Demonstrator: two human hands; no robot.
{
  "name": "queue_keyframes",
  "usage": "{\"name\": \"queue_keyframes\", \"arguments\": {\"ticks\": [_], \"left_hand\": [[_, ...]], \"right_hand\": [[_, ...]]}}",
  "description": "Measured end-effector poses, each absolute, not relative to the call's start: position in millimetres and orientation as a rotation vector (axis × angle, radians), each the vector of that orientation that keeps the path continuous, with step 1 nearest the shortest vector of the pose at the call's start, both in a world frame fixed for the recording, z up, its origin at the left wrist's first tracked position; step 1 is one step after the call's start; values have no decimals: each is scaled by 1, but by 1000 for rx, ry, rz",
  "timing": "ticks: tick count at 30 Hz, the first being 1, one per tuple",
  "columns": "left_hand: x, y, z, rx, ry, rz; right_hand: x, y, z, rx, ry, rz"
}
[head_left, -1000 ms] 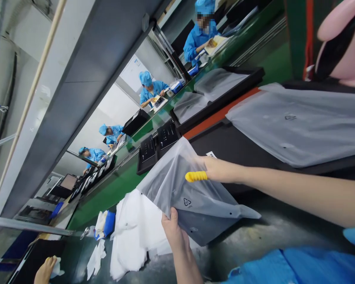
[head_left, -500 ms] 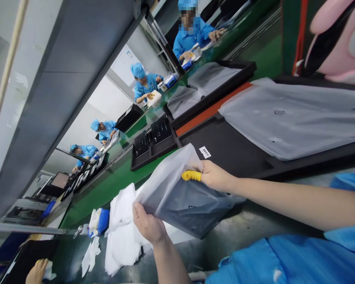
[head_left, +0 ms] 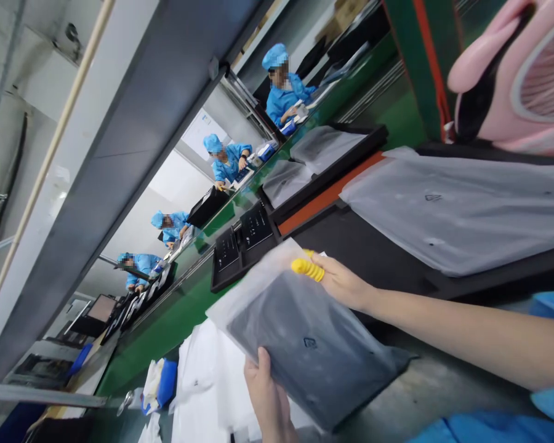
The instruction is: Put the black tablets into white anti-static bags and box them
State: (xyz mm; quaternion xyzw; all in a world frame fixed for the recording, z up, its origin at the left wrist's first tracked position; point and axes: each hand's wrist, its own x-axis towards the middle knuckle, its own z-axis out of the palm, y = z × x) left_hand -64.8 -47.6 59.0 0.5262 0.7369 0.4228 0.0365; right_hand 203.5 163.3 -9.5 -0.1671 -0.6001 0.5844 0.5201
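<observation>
Both my hands hold a frosted plastic bag [head_left: 305,332] with a dark flat device inside it, slightly above the work surface. My left hand [head_left: 265,394] grips the bag's near edge from below, thumb on top. My right hand [head_left: 337,280] pinches the far edge, with a yellow finger cot on one finger. A recycling mark shows on the bag's face.
A pile of white sheets [head_left: 203,381] lies under the bag. Black trays with bagged items [head_left: 461,209] sit to the right and behind. A green conveyor [head_left: 175,314] carries black devices [head_left: 242,240]. Several people in blue suits [head_left: 284,86] work along the line. A pink object [head_left: 512,80] fills the upper right.
The bag has flattened around the dark device and tilted more face-up. My left hand shifted right and lower along the bag's edge. My right hand stays pinched on the far edge.
</observation>
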Motion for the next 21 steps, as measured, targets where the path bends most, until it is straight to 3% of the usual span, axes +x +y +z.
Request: {"name": "queue_keyframes", "arguments": {"ticks": [1,4,8,10,13,16,21], "left_hand": [[-44,-22,35,1309,2143,1512],[0,53,-8,1077,1937,1620],[19,137,5,690,1615,1704],[30,173,7,655,1625,1575],[58,213,-14,679,1703,1410],[81,221,-35,770,1785,1377],[79,170,-27,1226,1953,1626]], "right_hand": [[210,162,-4,-411,-1367,1326],[234,149,5,-276,-1425,1192],[245,117,-27,126,-2205,1697],[236,110,-58,48,-2404,1881],[220,115,-96,-571,-2399,2033],[215,127,-109,-747,-2190,2221],[217,137,-106,-578,-2165,2337]]}}
